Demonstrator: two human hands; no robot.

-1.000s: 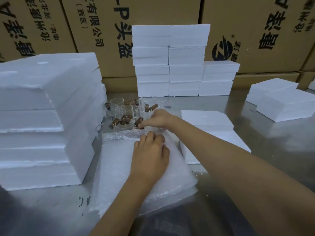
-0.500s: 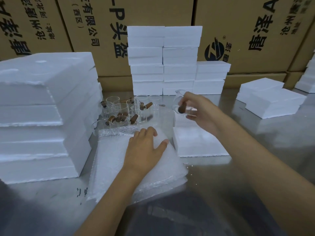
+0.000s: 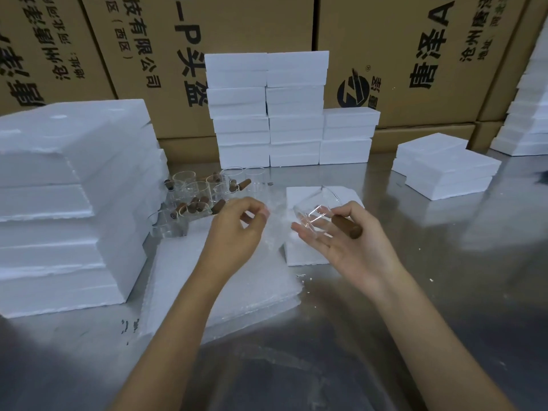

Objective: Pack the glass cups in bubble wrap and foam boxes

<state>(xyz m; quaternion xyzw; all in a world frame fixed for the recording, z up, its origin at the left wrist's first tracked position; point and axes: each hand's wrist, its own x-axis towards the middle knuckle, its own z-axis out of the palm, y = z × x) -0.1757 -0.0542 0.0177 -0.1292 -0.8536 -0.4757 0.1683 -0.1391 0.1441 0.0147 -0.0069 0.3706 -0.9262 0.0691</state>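
My right hand (image 3: 350, 247) holds a clear glass cup (image 3: 314, 216) with a brown wooden handle, tilted, above an open foam box (image 3: 308, 253). My left hand (image 3: 237, 229) pinches a thin sheet of bubble wrap (image 3: 274, 229) raised off the bubble wrap stack (image 3: 219, 286), just left of the cup. A cluster of several more glass cups (image 3: 204, 191) with wooden handles stands behind the stack on the metal table (image 3: 415, 292).
A tall pile of foam boards (image 3: 68, 203) stands at the left. Stacked closed foam boxes (image 3: 290, 111) line the back against cardboard cartons (image 3: 415, 54). More foam lids (image 3: 444, 164) lie at the right.
My right hand has brought the cup from the cluster toward me over the foam box. My left hand has lifted off the stack with a sheet of bubble wrap pinched in it.
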